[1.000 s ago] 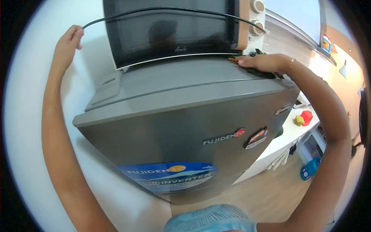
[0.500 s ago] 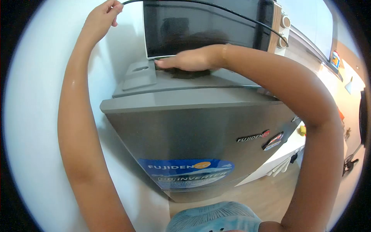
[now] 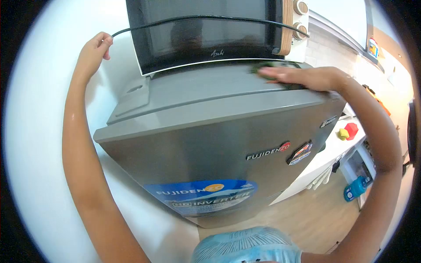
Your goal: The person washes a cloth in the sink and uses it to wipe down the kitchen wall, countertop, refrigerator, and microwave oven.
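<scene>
A black power cord [image 3: 197, 17] is pinched in the fingers of my left hand [image 3: 93, 55], held up near the wall at the left. It runs across the front of the black-doored microwave [image 3: 206, 44]. My right hand [image 3: 313, 78] lies low over a dark green cloth [image 3: 258, 68], pressed to the grey top of the refrigerator [image 3: 210, 83] toward its right end. Motion blurs those fingers, and the palm covers much of the cloth. Below is the refrigerator's dark silver door [image 3: 201, 149], closed, with a blue sticker.
A white wall [image 3: 39, 131] stands close on the left. To the right is a white counter [image 3: 318, 162] with a red and a yellow object [image 3: 348, 131]. A blue water jug [image 3: 356, 189] stands on the floor beyond.
My right hand has slid the cloth from the left part of the refrigerator top to the right. My left hand and the cord sit lower in view, and the view has shifted.
</scene>
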Action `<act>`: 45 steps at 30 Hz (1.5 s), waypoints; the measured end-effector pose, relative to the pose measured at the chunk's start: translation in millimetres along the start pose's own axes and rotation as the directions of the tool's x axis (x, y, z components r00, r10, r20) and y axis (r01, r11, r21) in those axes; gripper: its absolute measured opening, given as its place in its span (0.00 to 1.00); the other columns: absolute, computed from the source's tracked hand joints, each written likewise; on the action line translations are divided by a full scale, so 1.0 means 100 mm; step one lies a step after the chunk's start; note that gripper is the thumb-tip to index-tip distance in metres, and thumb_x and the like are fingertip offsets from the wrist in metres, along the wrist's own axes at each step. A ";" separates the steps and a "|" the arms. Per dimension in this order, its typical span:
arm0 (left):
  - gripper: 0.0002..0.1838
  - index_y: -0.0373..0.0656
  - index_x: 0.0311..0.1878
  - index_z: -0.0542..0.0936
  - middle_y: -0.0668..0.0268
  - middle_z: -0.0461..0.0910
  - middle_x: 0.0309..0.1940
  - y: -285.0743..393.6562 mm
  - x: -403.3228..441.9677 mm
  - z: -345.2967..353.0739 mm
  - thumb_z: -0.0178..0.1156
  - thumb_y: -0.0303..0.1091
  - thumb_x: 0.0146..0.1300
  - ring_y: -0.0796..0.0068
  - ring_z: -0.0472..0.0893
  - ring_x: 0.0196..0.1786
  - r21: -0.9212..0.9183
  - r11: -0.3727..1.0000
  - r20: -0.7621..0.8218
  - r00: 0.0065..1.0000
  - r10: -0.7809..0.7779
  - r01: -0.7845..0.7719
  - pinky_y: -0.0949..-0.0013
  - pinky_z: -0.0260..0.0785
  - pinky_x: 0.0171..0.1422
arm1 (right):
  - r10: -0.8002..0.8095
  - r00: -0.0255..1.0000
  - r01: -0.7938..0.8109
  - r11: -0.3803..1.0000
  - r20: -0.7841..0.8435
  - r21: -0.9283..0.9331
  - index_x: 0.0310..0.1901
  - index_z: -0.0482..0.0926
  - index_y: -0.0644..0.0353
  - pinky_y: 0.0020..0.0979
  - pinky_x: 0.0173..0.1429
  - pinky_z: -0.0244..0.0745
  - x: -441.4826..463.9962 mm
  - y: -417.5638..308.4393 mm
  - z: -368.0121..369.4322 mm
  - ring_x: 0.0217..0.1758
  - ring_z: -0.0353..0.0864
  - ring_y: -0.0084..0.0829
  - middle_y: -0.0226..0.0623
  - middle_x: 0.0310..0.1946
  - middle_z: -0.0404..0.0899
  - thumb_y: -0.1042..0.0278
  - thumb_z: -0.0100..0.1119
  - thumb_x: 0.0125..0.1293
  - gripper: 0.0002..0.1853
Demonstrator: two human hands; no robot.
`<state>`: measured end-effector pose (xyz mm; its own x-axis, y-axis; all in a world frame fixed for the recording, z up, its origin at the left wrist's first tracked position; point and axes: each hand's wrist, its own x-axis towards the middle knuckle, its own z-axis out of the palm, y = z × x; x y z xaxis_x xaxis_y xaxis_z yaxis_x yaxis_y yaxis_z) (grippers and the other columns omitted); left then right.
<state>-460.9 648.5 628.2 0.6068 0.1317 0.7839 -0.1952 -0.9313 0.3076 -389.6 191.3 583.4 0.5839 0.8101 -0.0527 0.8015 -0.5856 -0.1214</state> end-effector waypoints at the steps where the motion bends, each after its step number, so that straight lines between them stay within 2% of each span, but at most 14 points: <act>1: 0.14 0.44 0.34 0.74 0.72 0.67 0.17 0.02 0.00 -0.01 0.49 0.44 0.64 0.81 0.70 0.25 -0.007 1.000 0.002 1.000 -0.015 0.015 0.75 0.62 0.36 | 0.173 0.984 -0.174 0.984 -0.037 -0.029 0.70 0.51 0.44 0.38 0.75 0.34 -0.18 0.19 -0.01 0.75 0.42 0.37 0.35 0.71 0.49 0.40 0.28 0.69 0.31; 7: 0.14 0.43 0.35 0.75 0.71 0.69 0.18 -0.06 0.00 0.03 0.49 0.44 0.64 0.80 0.71 0.25 -0.022 1.000 0.023 1.000 0.004 -0.003 0.74 0.62 0.36 | 0.252 0.965 -0.250 0.968 -0.069 0.037 0.68 0.57 0.43 0.35 0.74 0.41 -0.06 0.11 -0.02 0.72 0.52 0.37 0.35 0.69 0.54 0.45 0.32 0.70 0.27; 13: 0.14 0.43 0.36 0.75 0.69 0.73 0.18 0.01 -0.10 -0.08 0.50 0.44 0.63 0.79 0.73 0.25 0.033 0.997 -0.019 0.998 0.067 -0.067 0.72 0.63 0.35 | -0.066 0.997 0.068 0.996 0.037 -0.059 0.69 0.54 0.44 0.40 0.74 0.38 0.99 -0.81 -0.02 0.74 0.43 0.41 0.39 0.71 0.48 0.43 0.33 0.69 0.30; 18: 0.12 0.45 0.36 0.75 0.72 0.71 0.20 0.06 -0.12 -0.13 0.50 0.43 0.64 0.81 0.72 0.27 0.018 0.999 -0.039 0.998 0.045 -0.044 0.74 0.63 0.37 | -0.243 0.964 0.200 0.927 -0.104 -0.318 0.60 0.71 0.52 0.36 0.65 0.61 1.31 -1.44 0.03 0.58 0.71 0.43 0.48 0.55 0.73 0.65 0.45 0.64 0.22; 21: 0.14 0.43 0.37 0.76 0.68 0.74 0.18 0.04 -0.15 -0.11 0.51 0.44 0.63 0.77 0.74 0.24 0.029 0.994 -0.059 0.992 0.109 -0.108 0.69 0.65 0.33 | -0.232 0.925 0.190 0.968 -0.300 -0.161 0.56 0.74 0.55 0.36 0.61 0.66 1.35 -1.75 -0.01 0.53 0.75 0.40 0.46 0.48 0.77 0.68 0.44 0.62 0.20; 22: 0.13 0.43 0.37 0.76 0.68 0.75 0.18 0.04 -0.15 -0.11 0.52 0.44 0.62 0.76 0.75 0.23 0.005 0.994 -0.050 0.993 0.108 -0.108 0.69 0.65 0.33 | 0.004 0.928 0.082 0.973 -0.372 0.215 0.53 0.76 0.56 0.34 0.59 0.68 1.36 -1.87 -0.02 0.49 0.76 0.36 0.42 0.43 0.79 0.66 0.44 0.63 0.19; 25: 0.13 0.44 0.37 0.76 0.69 0.74 0.18 0.05 -0.13 -0.14 0.51 0.44 0.63 0.78 0.74 0.24 -0.015 0.995 -0.023 0.995 0.097 -0.097 0.71 0.65 0.33 | -0.272 0.944 0.315 0.912 -0.187 0.262 0.56 0.74 0.55 0.35 0.64 0.62 1.49 -2.22 0.08 0.53 0.73 0.38 0.43 0.50 0.75 0.54 0.42 0.67 0.22; 29: 0.13 0.45 0.37 0.76 0.70 0.74 0.18 0.11 -0.17 -0.19 0.51 0.44 0.63 0.80 0.73 0.24 0.050 0.998 -0.023 0.999 0.048 -0.047 0.72 0.63 0.33 | -0.461 0.873 0.486 0.802 0.159 -0.346 0.57 0.71 0.58 0.41 0.66 0.54 2.30 -2.43 0.14 0.61 0.65 0.46 0.48 0.58 0.69 0.46 0.36 0.68 0.28; 30: 0.13 0.45 0.37 0.76 0.70 0.74 0.18 0.12 -0.16 -0.19 0.51 0.44 0.63 0.80 0.73 0.24 0.046 0.998 -0.022 0.998 0.053 -0.052 0.72 0.63 0.33 | -0.249 0.967 0.256 0.937 0.058 -0.239 0.58 0.69 0.58 0.43 0.66 0.54 2.20 -2.43 0.12 0.63 0.63 0.46 0.48 0.59 0.67 0.43 0.34 0.68 0.30; 35: 0.12 0.46 0.37 0.76 0.70 0.74 0.17 0.07 -0.13 -0.14 0.51 0.44 0.63 0.80 0.75 0.25 -0.029 0.994 -0.062 0.993 0.100 -0.102 0.71 0.63 0.31 | -0.273 0.958 0.279 0.958 0.086 -0.066 0.63 0.65 0.55 0.42 0.69 0.49 2.44 -2.17 0.14 0.69 0.55 0.47 0.48 0.64 0.60 0.39 0.35 0.67 0.32; 37: 0.12 0.45 0.37 0.76 0.70 0.74 0.17 0.00 -0.08 -0.10 0.51 0.44 0.63 0.80 0.75 0.25 0.001 0.994 -0.047 0.993 0.106 -0.106 0.71 0.63 0.31 | -0.832 0.553 0.647 0.460 -0.040 -0.608 0.61 0.65 0.62 0.41 0.63 0.57 2.98 -1.73 0.33 0.56 0.68 0.41 0.45 0.54 0.71 0.49 0.34 0.71 0.27; 38: 0.12 0.45 0.37 0.76 0.70 0.74 0.17 -0.01 -0.06 -0.08 0.51 0.44 0.63 0.80 0.75 0.24 0.029 0.993 -0.025 0.993 0.113 -0.112 0.71 0.63 0.31 | -0.830 0.556 0.647 0.462 -0.038 -0.606 0.61 0.65 0.62 0.41 0.63 0.57 2.62 -1.76 0.28 0.56 0.68 0.41 0.45 0.54 0.71 0.49 0.34 0.71 0.27; 40: 0.12 0.45 0.36 0.76 0.70 0.74 0.17 -0.02 -0.04 -0.09 0.51 0.44 0.63 0.80 0.74 0.24 0.032 0.991 0.003 0.991 0.132 -0.132 0.71 0.63 0.31 | -0.330 0.944 0.316 0.925 -0.033 -0.210 0.69 0.53 0.52 0.43 0.70 0.47 1.57 -1.98 0.11 0.72 0.50 0.42 0.48 0.68 0.53 0.45 0.31 0.70 0.31; 45: 0.13 0.44 0.35 0.76 0.69 0.73 0.16 0.06 -0.14 -0.05 0.51 0.44 0.63 0.80 0.73 0.23 0.018 0.986 0.061 0.984 0.167 -0.168 0.72 0.63 0.30 | -0.326 0.933 0.334 0.942 0.156 -0.032 0.68 0.53 0.59 0.37 0.71 0.49 1.92 -1.98 0.11 0.71 0.52 0.44 0.49 0.68 0.55 0.52 0.29 0.72 0.28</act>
<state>-474.7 642.4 621.5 0.6115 -0.0462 0.7899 -0.2802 -0.9463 0.1615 -437.5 463.1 586.3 0.2636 0.9506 -0.1638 0.9542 -0.2819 -0.1002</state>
